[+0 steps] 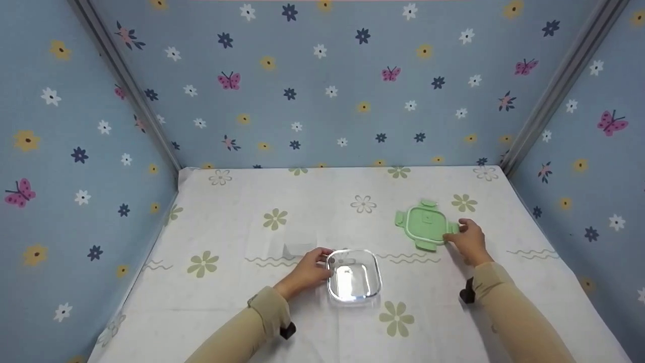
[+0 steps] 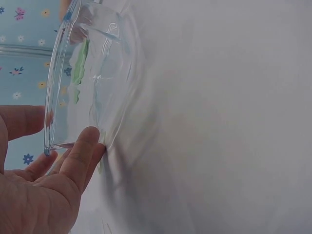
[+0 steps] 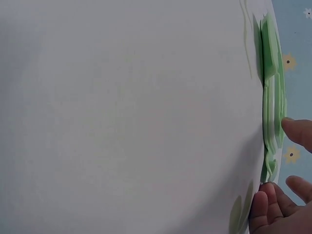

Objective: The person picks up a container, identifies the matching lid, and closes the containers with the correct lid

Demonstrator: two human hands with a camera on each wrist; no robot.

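Observation:
A clear, square glass food container [image 1: 354,276] stands on the cloth near the middle of the head view, its open top facing up. My left hand [image 1: 308,268] grips its left side. In the left wrist view, the thumb [image 2: 24,121] is at the rim and the fingers [image 2: 80,158] lie along the outer wall. To the right lies a green lid [image 1: 427,225] with flaps on its sides, flat on the cloth. My right hand [image 1: 468,243] holds the lid's right edge, thumb [image 3: 298,131] on top and fingertips [image 3: 261,202] low by the flap.
A white cloth with green flowers [image 1: 203,264] covers the table [image 1: 227,322]. Blue flowered panels [image 1: 322,116] rise at the back and both sides, with grey posts [image 1: 132,85] in the corners. A faint grey patch [image 1: 297,249] shows left of the container.

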